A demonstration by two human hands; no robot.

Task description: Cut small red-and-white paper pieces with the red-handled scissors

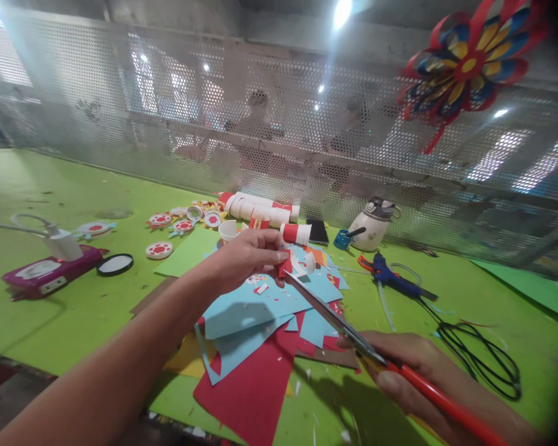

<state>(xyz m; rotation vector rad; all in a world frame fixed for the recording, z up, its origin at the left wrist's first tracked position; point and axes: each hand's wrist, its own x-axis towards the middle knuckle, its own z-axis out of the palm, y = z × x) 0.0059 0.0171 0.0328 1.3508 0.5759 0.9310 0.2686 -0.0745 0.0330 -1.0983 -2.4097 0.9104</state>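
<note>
My left hand (255,254) pinches a small piece of red paper (285,265) above the pile of coloured sheets. In my right hand (409,365) is a pair of scissors (335,322) with red handles, its tips touching or just beside the red paper. How far the blades are apart I cannot tell. Beneath my hands lie light blue paper (246,325) and dark red paper (251,387), strewn with small scraps. A curled white paper piece (310,263) sits just past the red paper. Behind my left hand stands a cut white paper cup (227,230).
A blue glue gun (390,272) and its coiled black cable (483,359) lie at right. Behind it stand a white bottle (372,226) and a blue jar (342,240). Stacked paper cups (265,210) and decorated discs (159,250) are at the back; a purple power strip (51,269) is left.
</note>
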